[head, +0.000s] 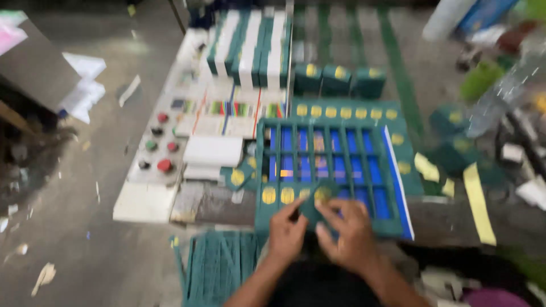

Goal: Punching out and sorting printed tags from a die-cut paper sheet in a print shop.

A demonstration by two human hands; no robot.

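Observation:
The picture is blurred by motion. My left hand and my right hand meet at the near edge of a large green card sheet punched into a grid, with blue showing through its openings. Between their fingers both hands pinch a small green card piece with a gold round mark. More gold round marks run along the sheet's near-left and far edges.
A control panel with red and green round buttons lies to the left. Stacks of green and white card stand at the back. Small green boxes sit behind the sheet. Green strips pile at bottom left. Yellow scraps lie at right.

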